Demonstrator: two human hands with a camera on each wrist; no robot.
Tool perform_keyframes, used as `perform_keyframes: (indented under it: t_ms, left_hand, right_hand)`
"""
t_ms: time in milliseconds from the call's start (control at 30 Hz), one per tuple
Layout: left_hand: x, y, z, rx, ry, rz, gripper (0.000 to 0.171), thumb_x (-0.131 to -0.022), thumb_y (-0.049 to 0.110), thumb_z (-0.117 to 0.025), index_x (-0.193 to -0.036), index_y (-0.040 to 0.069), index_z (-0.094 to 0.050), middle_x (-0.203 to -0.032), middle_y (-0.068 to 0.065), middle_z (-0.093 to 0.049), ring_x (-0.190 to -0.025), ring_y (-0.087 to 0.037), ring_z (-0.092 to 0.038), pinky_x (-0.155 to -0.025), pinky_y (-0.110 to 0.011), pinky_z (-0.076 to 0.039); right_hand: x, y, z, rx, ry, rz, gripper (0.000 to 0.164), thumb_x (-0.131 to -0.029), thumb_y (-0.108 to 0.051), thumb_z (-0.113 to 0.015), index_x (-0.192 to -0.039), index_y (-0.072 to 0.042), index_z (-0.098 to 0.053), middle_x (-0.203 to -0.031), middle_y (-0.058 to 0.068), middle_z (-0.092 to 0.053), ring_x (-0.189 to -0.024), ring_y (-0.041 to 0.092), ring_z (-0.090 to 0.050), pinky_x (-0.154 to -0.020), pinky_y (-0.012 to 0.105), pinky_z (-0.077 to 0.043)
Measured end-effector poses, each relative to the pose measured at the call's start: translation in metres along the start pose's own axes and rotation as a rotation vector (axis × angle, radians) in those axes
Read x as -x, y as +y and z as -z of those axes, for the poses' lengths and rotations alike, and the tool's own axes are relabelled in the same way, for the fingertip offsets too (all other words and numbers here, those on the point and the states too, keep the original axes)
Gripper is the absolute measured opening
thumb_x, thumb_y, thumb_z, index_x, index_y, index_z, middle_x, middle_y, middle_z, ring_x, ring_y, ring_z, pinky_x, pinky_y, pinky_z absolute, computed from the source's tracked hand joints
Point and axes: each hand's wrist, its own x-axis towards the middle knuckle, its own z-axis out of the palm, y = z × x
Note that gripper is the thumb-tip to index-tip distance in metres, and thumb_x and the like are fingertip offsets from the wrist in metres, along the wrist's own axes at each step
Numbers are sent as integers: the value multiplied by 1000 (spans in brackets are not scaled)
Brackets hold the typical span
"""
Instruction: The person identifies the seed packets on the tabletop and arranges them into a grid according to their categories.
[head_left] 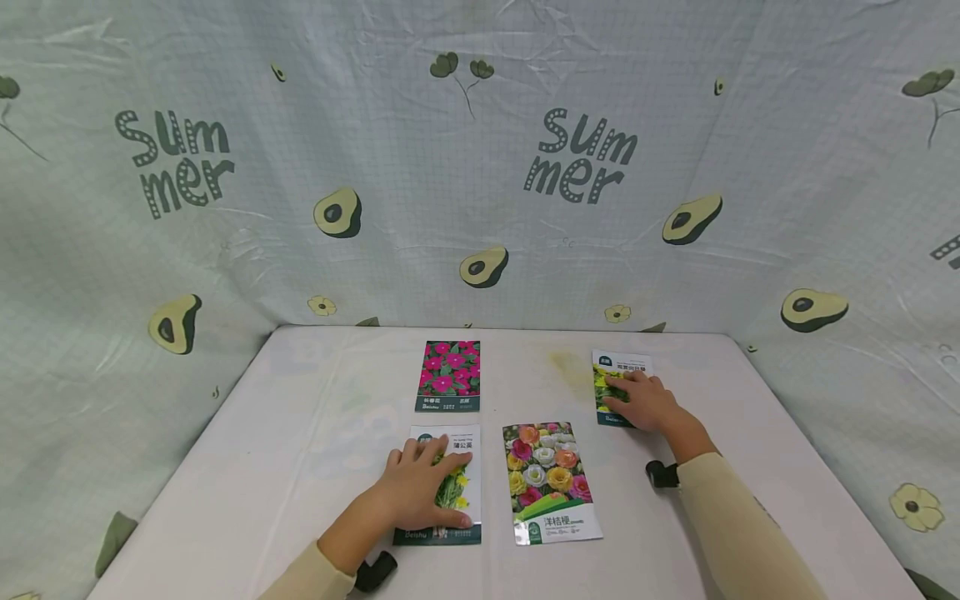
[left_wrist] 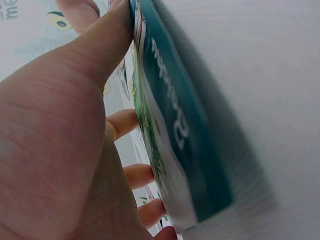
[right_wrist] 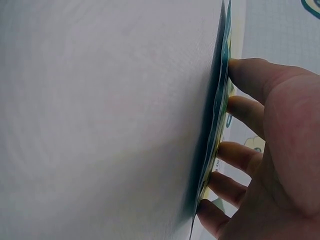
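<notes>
My left hand rests on a white seed packet with yellow flowers and a dark green lower band. Its fingers are spread and the fingertips touch the packet's face in the left wrist view. At the right, my right hand lies over another seed packet with yellow flowers, covering much of its front. In the right wrist view its fingertips touch that packet, which lies flat. Between the hands is a packet with mixed roses-like blooms, and behind the left one a packet with magenta flowers.
All the packets lie on a white-covered table. A pale cloth with avocado prints hangs behind and along both sides. Black wrist devices show below each hand, near the cuffs.
</notes>
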Motion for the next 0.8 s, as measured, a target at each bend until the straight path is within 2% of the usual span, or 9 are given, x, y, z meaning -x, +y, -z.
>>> perform_keyframes:
  t_ms: [267, 800]
  left_hand:
    - [2, 4, 5, -3, -1, 10, 94, -74, 78, -71, -153, 32, -48, -163, -14, -37, -134, -42, -39, -93, -56, -36]
    - [3, 4, 6, 9, -10, 20, 93, -76, 76, -73, -154, 33, -47, -163, -13, -36, -134, -41, -38, -92, -53, -35]
  right_hand:
    - [0, -4, 0, -6, 2, -6, 61, -103, -46, -56, -156, -16, -45, -158, 28, -35, -138, 54, -36, -108, 71, -34]
    - [-3, -12, -4, -16, 14, 28, 61, -104, -46, -56, -156, -17, -45, -159, 27, -36, -138, 53, -37, -108, 70, -34]
